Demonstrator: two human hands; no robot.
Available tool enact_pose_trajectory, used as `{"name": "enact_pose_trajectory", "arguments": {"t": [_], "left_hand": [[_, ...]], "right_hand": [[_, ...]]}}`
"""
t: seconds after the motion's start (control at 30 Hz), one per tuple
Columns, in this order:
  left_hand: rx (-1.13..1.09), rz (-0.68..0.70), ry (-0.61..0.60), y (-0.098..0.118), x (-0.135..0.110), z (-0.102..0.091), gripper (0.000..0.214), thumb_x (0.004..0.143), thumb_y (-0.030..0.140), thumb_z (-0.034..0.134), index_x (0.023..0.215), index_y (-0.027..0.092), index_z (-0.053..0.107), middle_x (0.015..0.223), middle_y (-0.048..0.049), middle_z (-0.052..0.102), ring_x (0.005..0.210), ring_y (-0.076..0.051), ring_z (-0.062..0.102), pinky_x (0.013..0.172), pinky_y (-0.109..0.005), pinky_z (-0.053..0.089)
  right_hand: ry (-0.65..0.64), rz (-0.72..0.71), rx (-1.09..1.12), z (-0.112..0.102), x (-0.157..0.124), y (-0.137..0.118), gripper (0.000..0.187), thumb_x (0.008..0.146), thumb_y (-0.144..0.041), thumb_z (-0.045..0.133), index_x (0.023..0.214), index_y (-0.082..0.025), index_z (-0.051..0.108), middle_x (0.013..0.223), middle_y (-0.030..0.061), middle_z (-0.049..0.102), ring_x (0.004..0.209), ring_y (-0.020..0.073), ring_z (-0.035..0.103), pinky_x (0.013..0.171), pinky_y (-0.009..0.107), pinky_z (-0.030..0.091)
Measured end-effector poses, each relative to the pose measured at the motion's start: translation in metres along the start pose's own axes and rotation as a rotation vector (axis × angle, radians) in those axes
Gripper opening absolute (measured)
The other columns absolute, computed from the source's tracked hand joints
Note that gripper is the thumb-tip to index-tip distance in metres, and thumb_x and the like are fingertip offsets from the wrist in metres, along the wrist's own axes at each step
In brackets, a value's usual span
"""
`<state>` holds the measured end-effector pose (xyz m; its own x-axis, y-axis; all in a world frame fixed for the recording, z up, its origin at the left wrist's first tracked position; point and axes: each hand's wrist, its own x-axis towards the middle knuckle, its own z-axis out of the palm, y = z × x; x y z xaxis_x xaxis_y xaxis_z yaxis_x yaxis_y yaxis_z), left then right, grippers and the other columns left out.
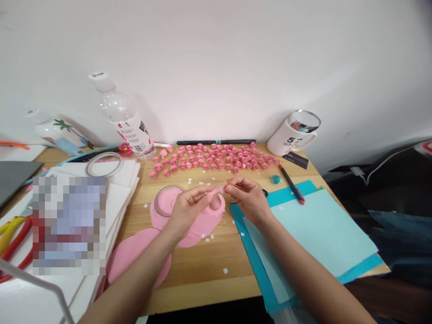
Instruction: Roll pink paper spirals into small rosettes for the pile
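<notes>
A pink paper strip (221,204), cut in a curl, stretches between my two hands above the wooden table. My left hand (189,207) pinches its length between thumb and fingers. The strip's end is in the closed fingertips of my right hand (249,198), where a thin, light line like a fine stick or needle shows; its kind is unclear. Below lie round pink paper sheets (141,247), some partly hidden by my left hand and forearm. A ring-shaped roll (155,198) rests on one of them. Behind my hands, many small rolled pink paper flowers (216,157) are spread in rows.
Left are a water bottle (118,112), stacked white sheets (130,180), a tape roll (88,167) and red-yellow-handled scissors (18,243). Right are a white mug (286,137), a pen (290,182) and blue paper (320,229). White paper bits (225,271) dot the table (202,288).
</notes>
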<state>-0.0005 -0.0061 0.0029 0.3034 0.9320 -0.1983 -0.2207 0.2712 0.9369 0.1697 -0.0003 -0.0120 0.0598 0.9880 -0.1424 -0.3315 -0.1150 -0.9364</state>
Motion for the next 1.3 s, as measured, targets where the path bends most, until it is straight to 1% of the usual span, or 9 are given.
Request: {"name": "enact_pose_trajectory", "arguments": {"t": [0.1, 0.23, 0.33, 0.5, 0.63, 0.73, 0.93, 1.1, 1.3], "left_hand": [[0.007, 0.006, -0.008, -0.0001, 0.0002, -0.0007, 0.023, 0.076, 0.026, 0.063, 0.095, 0.013, 0.065, 0.064, -0.0012, 0.066, 0.064, -0.012, 0.060, 0.067, -0.025, 0.043], [0.017, 0.004, -0.021, -0.0011, 0.0006, -0.0014, 0.021, 0.078, 0.026, 0.061, 0.095, 0.015, 0.065, 0.064, -0.0008, 0.065, 0.064, -0.012, 0.059, 0.064, -0.023, 0.042], [0.032, -0.005, -0.019, -0.0011, 0.0007, -0.0012, 0.022, 0.078, 0.027, 0.061, 0.095, 0.014, 0.064, 0.064, -0.0015, 0.066, 0.063, -0.012, 0.059, 0.061, -0.023, 0.041], [0.027, 0.014, 0.001, 0.0002, 0.0011, -0.0016, 0.025, 0.077, 0.028, 0.062, 0.099, 0.015, 0.063, 0.065, -0.0010, 0.066, 0.064, -0.012, 0.059, 0.063, -0.022, 0.041], [0.018, -0.020, -0.032, -0.0009, 0.0014, -0.0029, 0.030, 0.078, 0.028, 0.061, 0.105, 0.014, 0.061, 0.067, -0.0020, 0.066, 0.066, -0.012, 0.058, 0.062, -0.023, 0.040], [0.008, -0.036, -0.058, -0.0017, 0.0011, -0.0033, 0.031, 0.079, 0.027, 0.060, 0.106, 0.013, 0.062, 0.070, -0.0034, 0.066, 0.069, -0.013, 0.058, 0.063, -0.024, 0.040], [0.004, 0.028, -0.072, -0.0023, 0.0015, -0.0030, 0.026, 0.080, 0.026, 0.059, 0.102, 0.013, 0.063, 0.067, -0.0034, 0.064, 0.069, -0.014, 0.059, 0.065, -0.027, 0.041], [0.018, 0.007, -0.067, -0.0023, 0.0009, -0.0031, 0.024, 0.079, 0.025, 0.060, 0.099, 0.014, 0.064, 0.068, -0.0027, 0.065, 0.068, -0.013, 0.059, 0.066, -0.026, 0.041], [0.059, 0.002, -0.082, -0.0009, 0.0001, -0.0026, 0.020, 0.079, 0.023, 0.059, 0.095, 0.016, 0.067, 0.066, -0.0015, 0.066, 0.066, -0.012, 0.059, 0.064, -0.025, 0.042]], "right_hand": [[-0.003, -0.004, -0.009, -0.0007, 0.0005, 0.0002, 0.017, 0.059, -0.027, 0.078, 0.066, -0.020, 0.065, 0.073, -0.0002, 0.067, 0.061, 0.0095, 0.055, 0.058, 0.022, 0.044], [0.002, 0.000, -0.032, -0.0017, 0.0005, 0.0003, 0.017, 0.058, -0.028, 0.079, 0.066, -0.020, 0.065, 0.067, -0.0011, 0.066, 0.053, 0.0081, 0.052, 0.053, 0.022, 0.043], [0.009, 0.006, -0.006, -0.0016, 0.0002, 0.0006, 0.018, 0.056, -0.027, 0.080, 0.066, -0.020, 0.066, 0.066, -0.0016, 0.066, 0.053, 0.0085, 0.054, 0.054, 0.022, 0.044], [0.007, 0.038, 0.059, -0.0006, 0.0006, 0.0008, 0.015, 0.062, -0.030, 0.077, 0.071, -0.021, 0.070, 0.070, -0.0001, 0.069, 0.065, 0.0120, 0.063, 0.067, 0.024, 0.051], [-0.019, 0.044, 0.081, -0.0006, 0.0009, 0.0007, 0.017, 0.064, -0.028, 0.075, 0.079, -0.021, 0.072, 0.076, 0.0003, 0.072, 0.070, 0.0115, 0.065, 0.074, 0.023, 0.051], [-0.028, 0.041, 0.080, -0.0008, 0.0006, 0.0007, 0.015, 0.065, -0.027, 0.075, 0.079, -0.020, 0.072, 0.075, 0.0005, 0.072, 0.069, 0.0103, 0.065, 0.072, 0.021, 0.051], [-0.043, 0.050, 0.058, -0.0002, -0.0008, -0.0002, 0.013, 0.065, -0.026, 0.075, 0.075, -0.019, 0.070, 0.068, 0.0008, 0.070, 0.062, 0.0099, 0.063, 0.064, 0.021, 0.050], [-0.051, 0.042, 0.032, 0.0000, -0.0016, -0.0005, 0.013, 0.065, -0.025, 0.075, 0.071, -0.019, 0.066, 0.064, -0.0015, 0.067, 0.055, 0.0083, 0.059, 0.055, 0.020, 0.046], [-0.039, -0.002, 0.028, -0.0015, 0.0000, 0.0022, 0.014, 0.062, -0.024, 0.078, 0.068, -0.020, 0.066, 0.069, -0.0013, 0.069, 0.058, 0.0080, 0.057, 0.058, 0.020, 0.047]]}}
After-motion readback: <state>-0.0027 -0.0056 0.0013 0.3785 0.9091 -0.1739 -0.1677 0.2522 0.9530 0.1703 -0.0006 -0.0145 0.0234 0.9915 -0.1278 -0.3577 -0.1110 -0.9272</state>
